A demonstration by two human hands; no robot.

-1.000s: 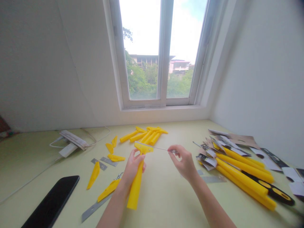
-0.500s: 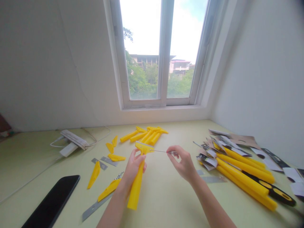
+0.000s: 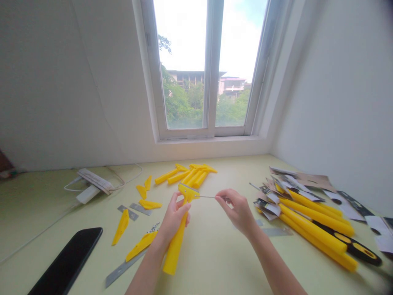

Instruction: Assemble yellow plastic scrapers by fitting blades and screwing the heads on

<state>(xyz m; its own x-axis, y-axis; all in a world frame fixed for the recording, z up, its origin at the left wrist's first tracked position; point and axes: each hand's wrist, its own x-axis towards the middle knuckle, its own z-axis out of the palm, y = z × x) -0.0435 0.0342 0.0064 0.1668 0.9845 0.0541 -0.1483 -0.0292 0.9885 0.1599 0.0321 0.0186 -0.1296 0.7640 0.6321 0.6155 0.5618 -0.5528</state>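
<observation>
My left hand (image 3: 175,214) is wrapped round the neck of a yellow scraper (image 3: 175,254), whose wide head points away from me. A metal blade edge shows along the top of that head. In my right hand (image 3: 235,207) a thin screwdriver (image 3: 207,197) is pinched between thumb and fingers, its handle mostly hidden. The screwdriver lies nearly level, and its tip meets the right side of the scraper head, at or by a screw. Left of my hands are loose yellow head covers (image 3: 150,204), flat grey blades (image 3: 123,270) and a small heap of screws (image 3: 152,228).
Several yellow scrapers (image 3: 192,175) lie at the back below the window. More yellow handles (image 3: 316,229) and card packaging (image 3: 316,180) are piled at the right, with further blades (image 3: 276,232) beside them. A black phone (image 3: 69,262) and a white power strip (image 3: 95,180) are on the left.
The scraper head has tilted and shifted slightly right and down in my left hand. The screwdriver stays against it, and my right hand has barely moved.
</observation>
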